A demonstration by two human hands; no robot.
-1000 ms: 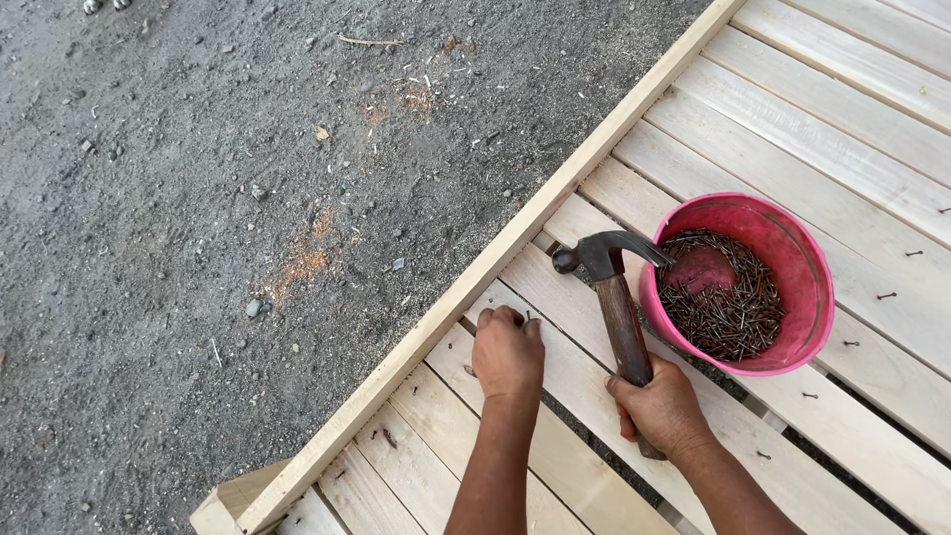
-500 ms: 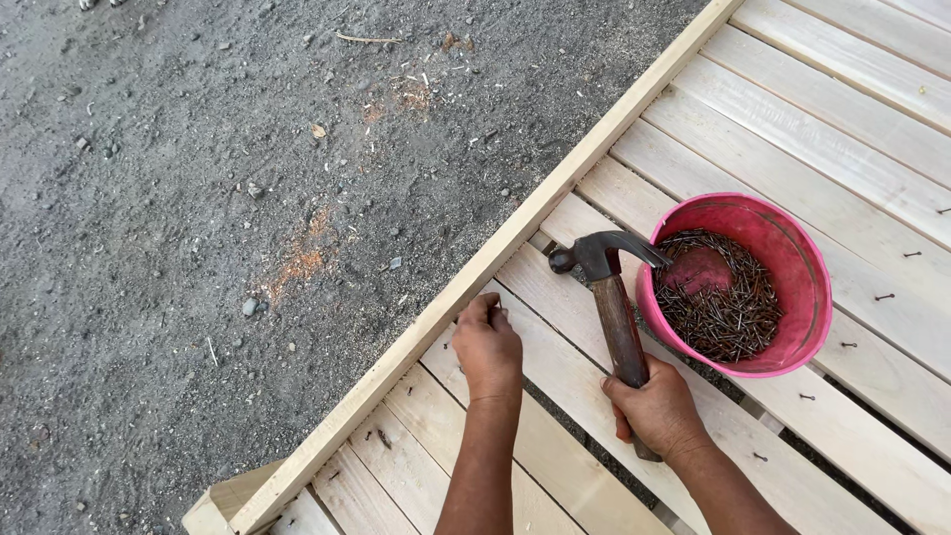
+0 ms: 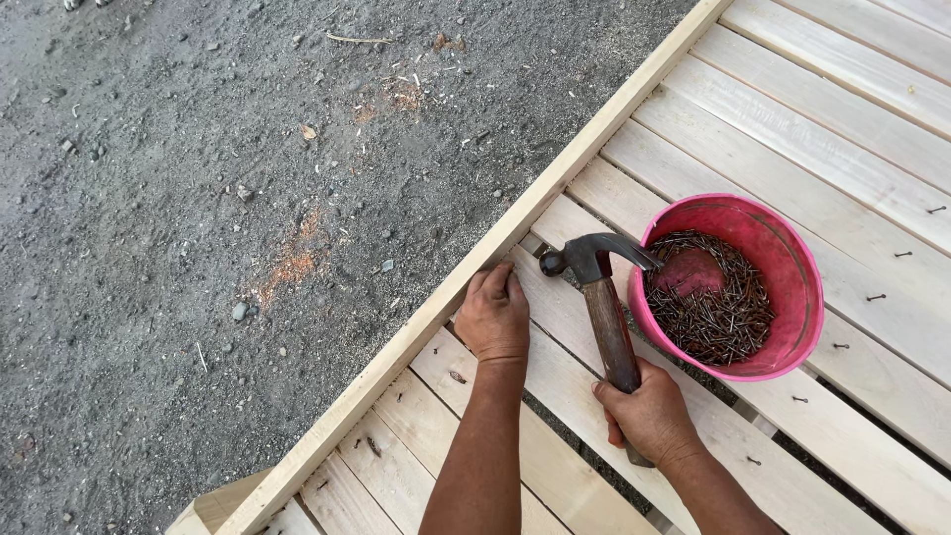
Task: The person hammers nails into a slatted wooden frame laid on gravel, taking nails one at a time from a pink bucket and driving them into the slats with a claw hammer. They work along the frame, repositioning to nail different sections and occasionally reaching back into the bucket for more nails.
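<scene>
My right hand grips the wooden handle of a claw hammer, whose dark steel head hangs just above a pale slat. My left hand rests on the slat end beside the long edge rail of a slatted wooden frame, fingers curled toward the rail; whether it pinches a nail I cannot tell. The hammer head sits a short way right of that hand.
A pink plastic bucket holding several dark nails stands on the slats right of the hammer. A few nail heads stick out of the far-right slats. Grey gravel ground with orange sawdust patches lies left of the rail.
My left hand has slid up along the slat toward the edge rail. The hammer and right hand have stayed almost still.
</scene>
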